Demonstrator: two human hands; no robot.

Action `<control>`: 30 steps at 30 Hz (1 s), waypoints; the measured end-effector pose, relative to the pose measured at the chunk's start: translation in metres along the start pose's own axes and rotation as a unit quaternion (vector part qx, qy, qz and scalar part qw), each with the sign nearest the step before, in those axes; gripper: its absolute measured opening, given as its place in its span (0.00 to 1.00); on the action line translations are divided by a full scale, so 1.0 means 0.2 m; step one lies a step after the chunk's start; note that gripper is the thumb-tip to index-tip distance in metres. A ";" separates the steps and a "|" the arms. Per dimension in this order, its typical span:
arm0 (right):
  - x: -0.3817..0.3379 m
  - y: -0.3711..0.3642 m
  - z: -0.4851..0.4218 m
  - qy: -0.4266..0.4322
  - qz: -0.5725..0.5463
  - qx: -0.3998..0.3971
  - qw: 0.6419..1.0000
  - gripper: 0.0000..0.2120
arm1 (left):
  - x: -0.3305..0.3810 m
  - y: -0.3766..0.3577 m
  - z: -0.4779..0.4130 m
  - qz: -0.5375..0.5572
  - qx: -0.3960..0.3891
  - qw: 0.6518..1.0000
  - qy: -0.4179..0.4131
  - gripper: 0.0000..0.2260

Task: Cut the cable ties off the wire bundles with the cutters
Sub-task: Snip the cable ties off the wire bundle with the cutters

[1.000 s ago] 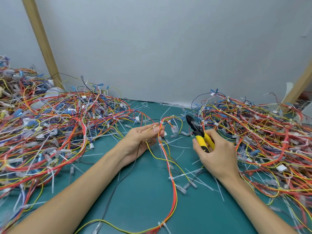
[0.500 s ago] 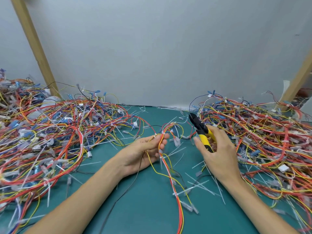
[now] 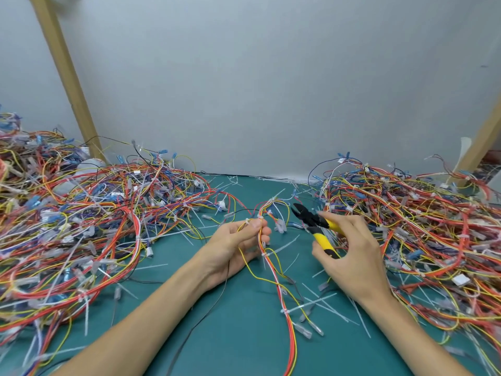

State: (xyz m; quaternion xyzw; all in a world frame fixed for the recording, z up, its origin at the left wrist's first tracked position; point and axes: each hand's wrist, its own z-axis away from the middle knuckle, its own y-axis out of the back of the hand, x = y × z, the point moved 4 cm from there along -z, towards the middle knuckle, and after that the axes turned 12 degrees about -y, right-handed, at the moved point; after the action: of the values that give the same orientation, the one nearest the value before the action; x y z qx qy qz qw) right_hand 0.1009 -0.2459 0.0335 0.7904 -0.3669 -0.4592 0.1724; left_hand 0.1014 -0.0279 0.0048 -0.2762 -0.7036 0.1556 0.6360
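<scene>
Two bare hands work over a green bench (image 3: pixel 244 335), between a left heap (image 3: pixel 81 226) and a right heap (image 3: pixel 420 226) of coloured wire. The left hand (image 3: pixel 235 240) pinches a thin wire bundle (image 3: pixel 292 346) between thumb and curled fingers. This bundle runs from the far side of the bench, through the pinch, and on toward the viewer. A small white cable tie (image 3: pixel 260 217) wraps it just above the fingertips.

The right hand (image 3: pixel 355 256) grips yellow-handled cutters (image 3: pixel 315 226), fingers curled around the handles, black nose pointing up and left. That tie lies left of the nose, near but apart, and the cutters slant across the bundle's length. The coming move looks like a short sweep left onto the tie, keeping clear of the wires. Loose snipped ties (image 3: pixel 325 305) litter the bench.
</scene>
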 end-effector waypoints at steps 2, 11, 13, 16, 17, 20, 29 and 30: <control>-0.02 0.00 0.01 0.005 0.010 -0.018 1.000 0.26 | 0.00 0.00 0.00 -0.008 0.004 1.000 -0.011 0.06; -0.05 -0.02 0.04 0.053 0.042 -0.049 0.997 0.24 | -0.02 -0.02 0.00 -0.104 0.009 0.993 -0.056 0.04; -0.04 -0.02 0.04 0.056 0.044 -0.050 0.996 0.24 | -0.02 -0.03 0.00 -0.148 0.006 0.986 -0.071 0.04; -0.05 -0.02 0.04 0.063 0.058 -0.052 0.995 0.24 | -0.02 -0.05 0.01 -0.200 0.001 0.977 -0.081 0.05; -0.05 -0.02 0.04 0.066 0.065 -0.053 0.994 0.24 | -0.02 -0.06 0.01 -0.219 -0.004 0.972 -0.083 0.04; -0.06 -0.03 0.04 0.074 0.086 -0.055 0.992 0.23 | -0.01 -0.08 0.02 -0.261 -0.019 0.961 -0.087 0.04; -0.04 -0.03 0.05 0.087 0.102 -0.052 0.990 0.21 | -0.02 -0.09 0.02 -0.318 -0.017 0.941 -0.110 0.08; -0.04 -0.03 0.05 0.087 0.100 -0.052 0.990 0.21 | -0.02 -0.10 0.02 -0.321 -0.014 0.940 -0.113 0.08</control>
State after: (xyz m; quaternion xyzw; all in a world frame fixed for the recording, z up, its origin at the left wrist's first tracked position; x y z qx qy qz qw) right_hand 0.0929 -0.2347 0.0293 0.7766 -0.4035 -0.3874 0.2899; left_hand 0.0938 -0.0452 0.0115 -0.0252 -0.8244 -0.0369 0.5643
